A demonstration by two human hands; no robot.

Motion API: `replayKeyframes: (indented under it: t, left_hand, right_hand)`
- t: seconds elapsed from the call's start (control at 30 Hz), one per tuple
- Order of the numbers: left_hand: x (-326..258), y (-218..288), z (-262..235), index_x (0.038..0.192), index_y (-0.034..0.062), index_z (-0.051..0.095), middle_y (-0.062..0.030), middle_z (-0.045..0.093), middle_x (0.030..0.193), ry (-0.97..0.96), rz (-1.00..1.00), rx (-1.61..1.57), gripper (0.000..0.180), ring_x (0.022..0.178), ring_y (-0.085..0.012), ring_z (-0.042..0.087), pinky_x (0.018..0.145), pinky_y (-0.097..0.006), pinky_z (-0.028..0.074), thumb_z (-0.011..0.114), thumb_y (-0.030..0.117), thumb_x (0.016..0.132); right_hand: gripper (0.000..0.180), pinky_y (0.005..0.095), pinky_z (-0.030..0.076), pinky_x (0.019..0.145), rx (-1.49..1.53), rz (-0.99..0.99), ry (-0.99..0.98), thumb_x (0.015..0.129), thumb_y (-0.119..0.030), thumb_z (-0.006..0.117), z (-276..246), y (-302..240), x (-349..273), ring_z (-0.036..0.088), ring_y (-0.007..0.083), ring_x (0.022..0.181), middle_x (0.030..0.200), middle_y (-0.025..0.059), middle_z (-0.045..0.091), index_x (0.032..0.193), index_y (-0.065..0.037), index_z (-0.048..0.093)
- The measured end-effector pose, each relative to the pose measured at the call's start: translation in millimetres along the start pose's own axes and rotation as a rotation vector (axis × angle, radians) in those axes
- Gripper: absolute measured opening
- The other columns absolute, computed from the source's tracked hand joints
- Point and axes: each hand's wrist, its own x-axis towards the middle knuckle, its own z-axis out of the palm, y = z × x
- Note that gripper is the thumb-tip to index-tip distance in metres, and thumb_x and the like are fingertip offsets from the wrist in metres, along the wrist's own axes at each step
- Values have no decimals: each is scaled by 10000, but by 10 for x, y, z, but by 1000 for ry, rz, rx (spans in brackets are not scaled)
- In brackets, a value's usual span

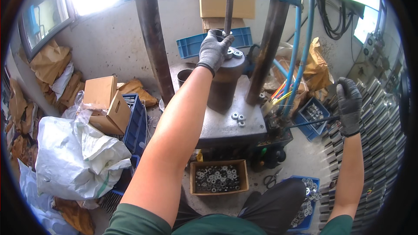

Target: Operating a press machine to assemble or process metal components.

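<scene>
My left hand, in a grey glove, reaches to the lower end of the press's steel ram. Its fingers are closed around something small there, which they mostly hide. Just below stands a thick dark metal cylinder, with small bearing-like rings on its top. Three more such rings lie on the steel press bed. Off to the right, my gloved right hand is raised with loosely bent fingers. A dark lever meets it near the wrist, but the fingers are not wrapped round it.
A cardboard box of similar rings stands on the floor before the press. Blue bins of metal parts sit to the right, near stacked metal rods. White sacks and an open carton crowd the left. Press columns flank the cylinder.
</scene>
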Motion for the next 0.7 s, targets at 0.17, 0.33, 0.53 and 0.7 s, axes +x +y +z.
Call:
replayKeyframes:
  t: [0.17, 0.33, 0.53, 0.7]
  left_hand:
    - [-72, 34, -47, 1202, 16, 631, -119, 723, 1038, 27, -44, -42, 319, 855, -155, 695, 760, -319, 618, 716, 269, 1027]
    - [91, -224, -194, 1201, 53, 632, -102, 702, 933, 111, 241, 173, 223, 803, -188, 674, 693, -365, 607, 556, 244, 1114]
    - [65, -126, -83, 1228, 66, 684, -34, 644, 861, -46, 105, -29, 363, 744, -112, 626, 645, -288, 604, 586, 394, 1109]
    - [150, -232, -122, 1254, 61, 687, -31, 666, 858, -55, 141, 61, 381, 747, -108, 617, 688, -286, 567, 600, 399, 1100]
  right_hand:
    - [277, 362, 607, 777, -198, -18, -191, 945, 16, 659, -263, -320, -372, 725, 238, 837, 1020, 149, 744, 1214, -33, 707]
    - [221, 431, 594, 761, 38, 248, -1012, 800, -134, 773, -903, -719, -1449, 729, 310, 789, 856, 131, 737, 1017, -99, 778]
    - [272, 475, 595, 777, -16, 234, -1024, 866, -313, 743, -947, -712, -2290, 732, 380, 845, 868, 166, 747, 968, -62, 766]
    - [268, 471, 597, 777, -25, 236, -1018, 872, -307, 741, -939, -796, -2005, 737, 383, 846, 903, 175, 758, 973, -62, 780]
